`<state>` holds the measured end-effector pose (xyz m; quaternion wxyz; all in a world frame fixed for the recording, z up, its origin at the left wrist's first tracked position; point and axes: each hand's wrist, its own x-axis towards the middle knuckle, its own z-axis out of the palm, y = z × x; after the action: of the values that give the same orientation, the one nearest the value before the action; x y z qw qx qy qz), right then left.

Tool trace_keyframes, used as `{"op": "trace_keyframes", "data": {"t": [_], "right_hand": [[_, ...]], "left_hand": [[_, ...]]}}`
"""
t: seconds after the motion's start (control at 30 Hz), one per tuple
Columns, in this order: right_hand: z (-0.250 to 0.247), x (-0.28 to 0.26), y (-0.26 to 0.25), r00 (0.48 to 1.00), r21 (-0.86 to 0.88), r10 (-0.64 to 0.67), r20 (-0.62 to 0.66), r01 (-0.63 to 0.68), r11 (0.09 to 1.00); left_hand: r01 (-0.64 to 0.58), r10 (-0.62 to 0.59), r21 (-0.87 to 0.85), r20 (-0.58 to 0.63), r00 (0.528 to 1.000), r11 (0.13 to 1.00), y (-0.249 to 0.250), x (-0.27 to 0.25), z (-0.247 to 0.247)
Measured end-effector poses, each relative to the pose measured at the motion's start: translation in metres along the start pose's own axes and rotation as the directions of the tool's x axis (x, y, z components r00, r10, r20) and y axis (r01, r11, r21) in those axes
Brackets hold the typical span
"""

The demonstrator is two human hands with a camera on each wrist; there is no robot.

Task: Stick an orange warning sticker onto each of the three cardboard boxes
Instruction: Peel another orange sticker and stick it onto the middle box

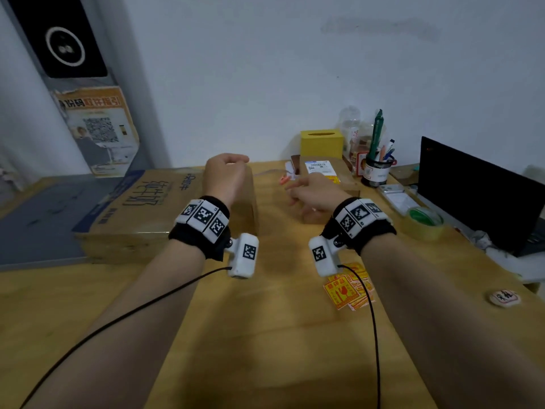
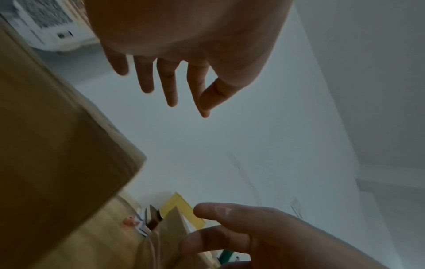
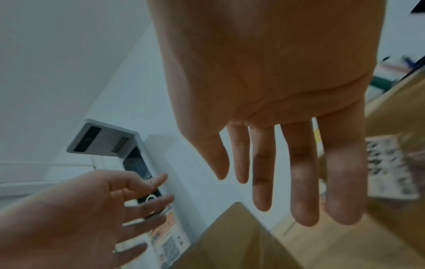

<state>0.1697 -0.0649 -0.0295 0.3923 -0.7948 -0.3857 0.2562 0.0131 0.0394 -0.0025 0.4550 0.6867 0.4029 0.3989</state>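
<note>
Head view: you are reaching your left hand (image 1: 226, 175) and right hand (image 1: 313, 192), fingers spread and empty, toward the middle cardboard box (image 1: 246, 202), probably to reposition it for stickering.

A small office or parcel-handling corner: a wooden desk (image 1: 265, 335) against a plain white wall carries a black laptop (image 1: 477, 196), a mesh pen holder (image 1: 377, 169) full of pens, a yellow tissue box (image 1: 322, 143), a roll of tape (image 1: 426, 222) and cardboard boxes (image 1: 141, 214), one bearing a printed shipping label (image 1: 321, 167); a QR-code poster (image 1: 98, 128) hangs at the left
</note>
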Motion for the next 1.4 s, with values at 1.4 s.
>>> {"op": "trace_keyframes", "data": {"t": [1.4], "right_hand": [[-0.005, -0.07, 0.032, 0.992, -0.551, 0.122, 0.011, -0.096, 0.829]], "left_hand": [[0.016, -0.025, 0.049, 0.195, 0.98, 0.999, 0.005, -0.101, -0.004]]}}
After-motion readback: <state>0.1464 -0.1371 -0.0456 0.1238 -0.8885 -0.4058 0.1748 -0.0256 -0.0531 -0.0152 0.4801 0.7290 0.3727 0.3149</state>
